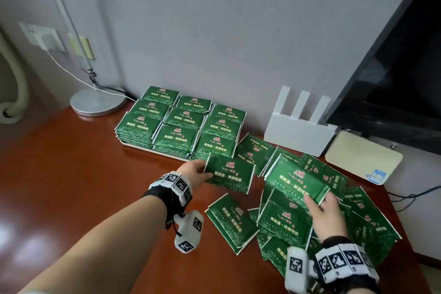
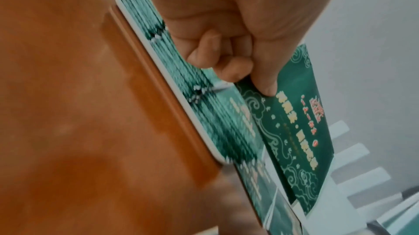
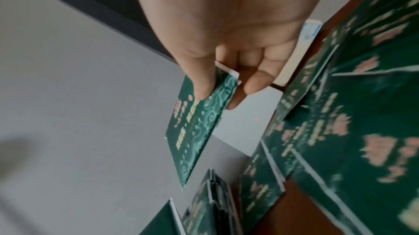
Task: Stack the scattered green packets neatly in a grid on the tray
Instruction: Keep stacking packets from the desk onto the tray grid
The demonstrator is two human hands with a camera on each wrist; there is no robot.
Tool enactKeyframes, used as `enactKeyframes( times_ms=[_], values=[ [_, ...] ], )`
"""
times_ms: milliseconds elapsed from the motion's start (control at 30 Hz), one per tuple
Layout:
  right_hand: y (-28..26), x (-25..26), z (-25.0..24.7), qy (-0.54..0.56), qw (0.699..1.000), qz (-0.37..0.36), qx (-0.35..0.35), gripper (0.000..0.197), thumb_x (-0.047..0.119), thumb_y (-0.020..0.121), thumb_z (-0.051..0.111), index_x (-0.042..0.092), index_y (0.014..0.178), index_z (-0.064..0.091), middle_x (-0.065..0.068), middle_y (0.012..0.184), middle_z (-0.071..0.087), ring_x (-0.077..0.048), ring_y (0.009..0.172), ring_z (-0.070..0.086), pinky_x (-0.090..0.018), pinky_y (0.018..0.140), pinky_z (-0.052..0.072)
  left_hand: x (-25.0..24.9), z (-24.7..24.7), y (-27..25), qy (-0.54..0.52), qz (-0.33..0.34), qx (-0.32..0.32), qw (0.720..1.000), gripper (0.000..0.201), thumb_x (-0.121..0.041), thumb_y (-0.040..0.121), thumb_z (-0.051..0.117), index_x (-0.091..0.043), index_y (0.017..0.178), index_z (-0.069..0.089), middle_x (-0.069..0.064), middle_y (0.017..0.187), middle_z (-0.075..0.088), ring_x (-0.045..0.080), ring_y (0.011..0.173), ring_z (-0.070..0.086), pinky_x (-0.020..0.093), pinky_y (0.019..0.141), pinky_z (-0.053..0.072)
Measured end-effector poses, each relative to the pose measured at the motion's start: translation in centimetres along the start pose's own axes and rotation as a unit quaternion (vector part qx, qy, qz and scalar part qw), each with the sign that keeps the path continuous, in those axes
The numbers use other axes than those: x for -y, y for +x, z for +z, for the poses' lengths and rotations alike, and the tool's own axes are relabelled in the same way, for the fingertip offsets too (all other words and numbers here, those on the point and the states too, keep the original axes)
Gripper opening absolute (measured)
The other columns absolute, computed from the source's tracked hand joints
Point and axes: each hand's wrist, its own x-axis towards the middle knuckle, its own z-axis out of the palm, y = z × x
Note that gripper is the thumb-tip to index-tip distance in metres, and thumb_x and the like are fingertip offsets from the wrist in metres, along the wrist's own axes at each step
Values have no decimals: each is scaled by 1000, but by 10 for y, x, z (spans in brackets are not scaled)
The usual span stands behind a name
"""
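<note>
Green packets stand stacked three by three on a white tray (image 1: 145, 148) at the back of the wooden desk; the tray's rim (image 2: 158, 72) also shows in the left wrist view. My left hand (image 1: 193, 172) pinches one green packet (image 1: 230, 173) by its left edge, in the air just in front of the tray's near right corner; in the left wrist view the thumb (image 2: 267, 77) lies on that packet (image 2: 301, 122). My right hand (image 1: 325, 212) pinches a second packet (image 1: 296, 180) by its corner above the loose pile of packets (image 1: 284, 222); the right wrist view shows this packet (image 3: 199, 122) too.
A white router (image 1: 297, 131) with three antennas stands against the wall right of the tray, with a cream box (image 1: 362, 156) beside it. A black screen (image 1: 393, 79) hangs at the right. A lamp base (image 1: 97, 101) sits left of the tray. The desk's right edge is near the pile.
</note>
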Motion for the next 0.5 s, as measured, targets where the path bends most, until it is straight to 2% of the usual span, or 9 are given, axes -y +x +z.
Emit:
enactKeyframes(
  times_ms=[67, 133, 200, 267, 333, 367, 400, 433, 500],
  values=[
    [-1, 19, 10, 17, 1000, -5, 1, 45, 26, 90, 53, 9, 130, 39, -10, 124, 53, -31, 115, 52, -38, 88, 45, 5, -28, 3, -6, 7, -19, 1000, 33, -24, 89, 59, -13, 119, 57, 3, 113, 65, 15, 88, 61, 26, 81, 51],
    [-5, 42, 21, 17, 1000, -12, -1, 50, 28, 90, 53, 9, 132, 37, -11, 128, 52, -30, 117, 52, -38, 89, 45, 11, -56, 8, -18, 12, -41, 999, 34, -24, 88, 61, -13, 120, 58, 3, 113, 65, 16, 96, 61, 28, 85, 51],
    [-6, 67, 34, 12, 999, -30, -7, 59, 30, 89, 54, 12, 140, 30, -13, 140, 43, -31, 124, 46, -46, 97, 42, 16, -86, 12, -25, 23, -59, 998, 28, -24, 88, 61, -13, 113, 60, -1, 101, 66, 12, 83, 60, 21, 72, 50],
    [-6, 91, 48, 4, 999, -47, -17, 65, 30, 90, 53, 12, 144, 22, -13, 144, 37, -30, 129, 41, -46, 101, 38, 23, -116, 19, -19, 34, -69, 997, 18, -25, 88, 61, -14, 102, 60, -6, 84, 62, 6, 68, 55, 14, 57, 43],
    [-5, 115, 64, -10, 998, -64, -20, 66, 32, 91, 52, 8, 144, 22, -14, 141, 42, -30, 125, 46, -43, 100, 38, 33, -149, 30, -19, 37, -75, 996, 21, -28, 86, 63, -10, 97, 60, -1, 86, 64, 9, 69, 57, 19, 61, 47],
    [-3, 126, 72, -18, 997, -73, -19, 65, 34, 90, 52, 8, 143, 25, -15, 138, 46, -30, 121, 49, -42, 98, 39, 38, -165, 38, -27, 34, -76, 996, 25, -28, 85, 64, -8, 99, 61, 3, 90, 67, 13, 70, 59, 23, 66, 49],
    [-1, 137, 81, -25, 996, -80, -19, 63, 36, 90, 53, 8, 141, 30, -13, 135, 50, -29, 118, 52, -41, 97, 41, 43, -181, 45, -33, 30, -77, 996, 26, -28, 85, 64, -7, 99, 62, 6, 91, 68, 15, 67, 58, 25, 66, 48],
    [3, 147, 90, -29, 996, -85, -16, 58, 38, 89, 53, 9, 138, 38, -11, 131, 54, -28, 114, 55, -39, 95, 44, 48, -196, 53, -36, 28, -80, 996, 25, -28, 85, 64, -7, 97, 62, 6, 85, 68, 14, 61, 54, 23, 61, 46],
    [12, 167, 109, -25, 995, -98, -6, 38, 37, 90, 53, 14, 119, 53, -2, 116, 62, -24, 101, 60, -35, 86, 47, 57, -223, 68, -46, 22, -82, 995, 18, -27, 87, 62, -10, 93, 61, 1, 71, 61, 10, 53, 47, 18, 48, 39]
  ],
)
